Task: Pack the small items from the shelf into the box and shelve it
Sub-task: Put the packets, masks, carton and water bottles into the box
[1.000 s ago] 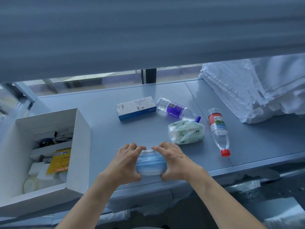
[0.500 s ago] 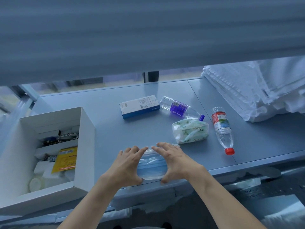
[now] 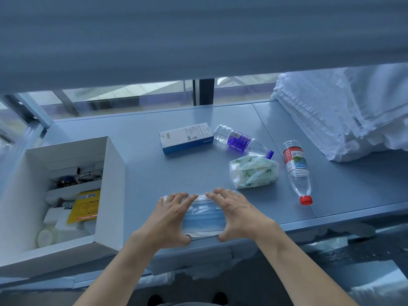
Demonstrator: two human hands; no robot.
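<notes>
A clear plastic pack of blue face masks lies at the front edge of the grey shelf. My left hand grips its left end and my right hand grips its right end, thumbs at the near edge and fingers over the top. The open white box stands at the left and holds several small items. On the shelf also lie a white and blue carton, a purple-label bottle, a green tissue pack and a red-cap bottle.
A stack of folded white cloth fills the back right of the shelf. The underside of an upper shelf hangs low across the top of the view. A lower shelf with white bags lies below.
Both hands stay on the mask pack at the shelf's front edge. Their fingers have spread a little wider over its top. The view has shifted slightly.
</notes>
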